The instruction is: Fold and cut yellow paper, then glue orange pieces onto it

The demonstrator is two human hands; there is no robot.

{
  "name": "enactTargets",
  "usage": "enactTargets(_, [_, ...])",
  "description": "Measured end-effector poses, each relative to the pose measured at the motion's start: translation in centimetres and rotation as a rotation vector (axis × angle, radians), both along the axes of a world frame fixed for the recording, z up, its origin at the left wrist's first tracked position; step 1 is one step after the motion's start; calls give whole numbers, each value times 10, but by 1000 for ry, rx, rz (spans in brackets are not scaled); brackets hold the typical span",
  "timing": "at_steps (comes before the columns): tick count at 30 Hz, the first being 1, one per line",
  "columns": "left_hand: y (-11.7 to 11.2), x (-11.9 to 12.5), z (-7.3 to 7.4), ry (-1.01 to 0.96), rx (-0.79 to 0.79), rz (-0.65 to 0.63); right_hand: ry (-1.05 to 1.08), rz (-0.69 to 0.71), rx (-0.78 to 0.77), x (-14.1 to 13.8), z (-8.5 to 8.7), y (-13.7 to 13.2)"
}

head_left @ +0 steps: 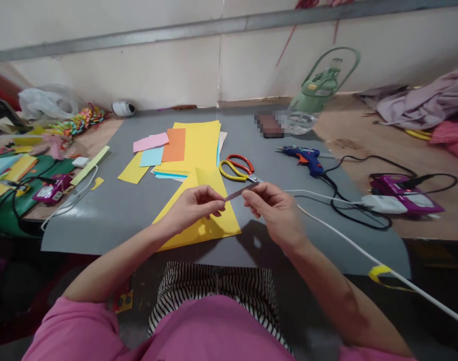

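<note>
My left hand (193, 205) and my right hand (274, 209) are both pinched on the two ends of a narrow paper strip (239, 192), held level just above the grey mat (112, 210). Under the hands lies a yellow paper sheet (214, 225) with a folded top corner. Scissors with yellow and red handles (237, 169) lie just beyond the strip. Further back is a stack of coloured paper (199, 145), with orange, pink and light blue pieces on it.
A blue glue gun (306, 158) with a black cord lies right of the scissors. A white cable (349, 238) crosses the mat's right side. A purple device (405, 193) sits at right, another at left (50, 190). A green jug (321, 82) and cloth (428, 103) are at the back.
</note>
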State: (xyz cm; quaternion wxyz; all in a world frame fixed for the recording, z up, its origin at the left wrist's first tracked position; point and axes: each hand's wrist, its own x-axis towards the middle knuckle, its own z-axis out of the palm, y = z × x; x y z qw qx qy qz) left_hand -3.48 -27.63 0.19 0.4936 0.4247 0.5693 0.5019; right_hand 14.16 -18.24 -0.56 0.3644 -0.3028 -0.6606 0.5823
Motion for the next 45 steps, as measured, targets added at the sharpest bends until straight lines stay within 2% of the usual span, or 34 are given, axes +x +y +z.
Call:
enactTargets(2, [-2, 7, -1, -8, -26, -34, 11, -14, 86, -1, -1, -2])
enactTargets(4, [-3, 14, -2, -21, -4, -71, -17, 61, 151, -1, -1, -6])
enactTargets(6, [-5, 18, -4, 46, 40, -95, -49, 129, 186, 0, 0, -10])
enactTargets(7, [-7, 20, -6, 145, 66, -103, -63, 138, 188, 3, 1, -10])
enactTargets(9, [-11, 21, -10, 474, 118, -134, -109, 122, 194, 9, 4, -8])
enactTargets(11, [-17, 21, -16, 860, 155, -219, -213, 106, 239, 17, 6, -1])
enactTargets(13, [-21, 22, -22, 1145, 164, -325, -357, 129, 298, 26, 6, 5])
enactTargets(15, [-23, 23, -27, 1297, 158, -372, -485, 170, 321, 33, 5, 8])
enactTargets(17, [-21, 23, -28, 1364, 148, -348, -576, 200, 312, 39, 4, 7])
enactTargets(23, [-21, 13, -25, 1350, 121, -261, -679, 257, 337, 54, -3, -4])
enactTargets(26, [-37, 3, -23, 1350, 109, -204, -666, 249, 369, 60, -6, -8])
enactTargets(30, [-57, -25, -19, 1295, 80, -237, -611, 258, 403, 61, -11, -11])
enactTargets(32, [-51, -45, -19, 1192, 50, -100, -586, 275, 422, 56, -14, -12])
enactTargets(34, [-34, -66, -21, 1055, 23, 157, -560, 297, 449, 48, -18, -12])
enactTargets(35, [-22, -76, -23, 979, -29, 237, -544, 307, 467, 44, -19, -13])
enactTargets(36, [-11, -84, -23, 889, -102, 248, -526, 315, 486, 41, -20, -14])
enactTargets(37, [-2, -90, -22, 794, -174, 208, -507, 322, 507, 38, -21, -15])
enactTargets(39, [9, -94, -11, 693, -246, 132, -480, 312, 535, 35, -19, -17])
enactTargets(40, [9, -93, 0, 694, -221, 123, -472, 286, 539, 36, -18, -18])
enactTargets(42, [-4, -85, 33, 846, 20, 237, -461, 190, 522, 41, -14, -20])
enactTargets(44, [-25, -70, 67, 1096, 297, 460, -439, 61, 488, 47, -11, -21])
enactTargets(45, [-36, -60, 80, 1198, 383, 548, -426, 8, 473, 50, -9, -22])
